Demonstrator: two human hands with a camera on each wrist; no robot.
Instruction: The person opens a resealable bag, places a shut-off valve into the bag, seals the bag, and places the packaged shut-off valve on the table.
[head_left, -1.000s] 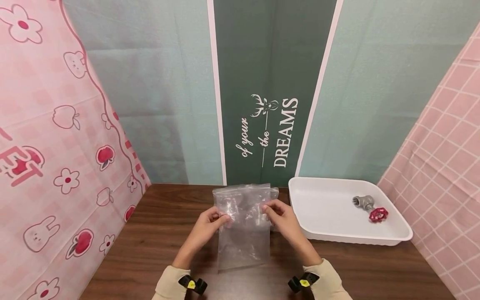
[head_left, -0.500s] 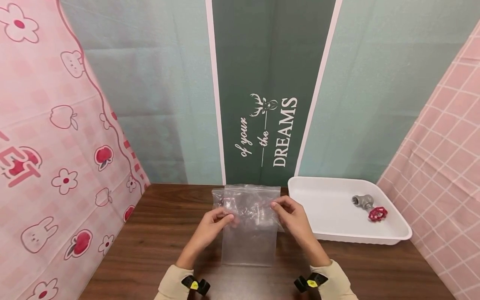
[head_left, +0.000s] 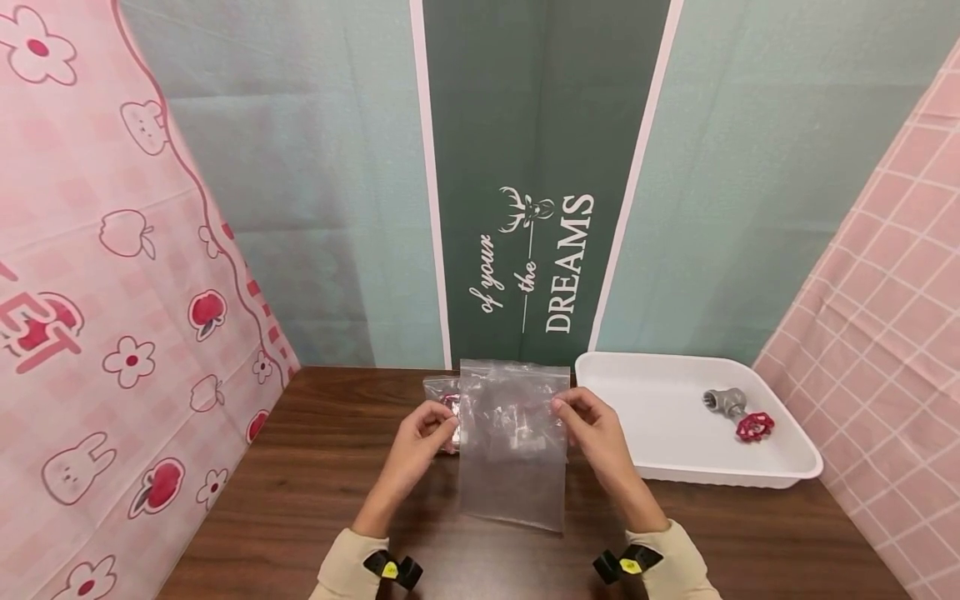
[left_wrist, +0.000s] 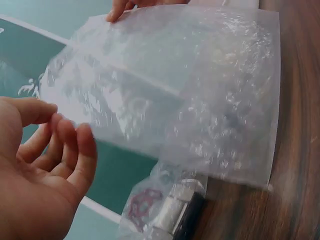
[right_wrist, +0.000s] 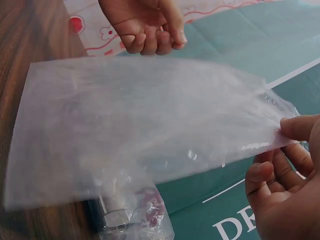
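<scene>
My right hand [head_left: 588,421] pinches the right edge of a clear, empty-looking zip bag [head_left: 513,467], held up over the wooden table. Thumb and fingers of that hand close on the plastic in the right wrist view. My left hand [head_left: 426,429] is at the bag's left edge, fingers loosely curled, its fingertips just beside the plastic. Behind the held bag lies a second clear bag [head_left: 441,388], partly hidden. Through its plastic a red wheel-shaped handle [left_wrist: 145,204] and a silver metal piece [left_wrist: 172,212] show in the left wrist view.
A white tray [head_left: 660,458] stands at the right of the brown wooden table [head_left: 300,500]. In it lies a grey metal valve [head_left: 725,402] with a red handwheel [head_left: 755,427]. Printed cloths hang around the table's back and sides.
The held bag has moved right with my right hand, uncovering the left part of the bag behind it. My left fingertips, earlier over the bag, are now at its left edge.
</scene>
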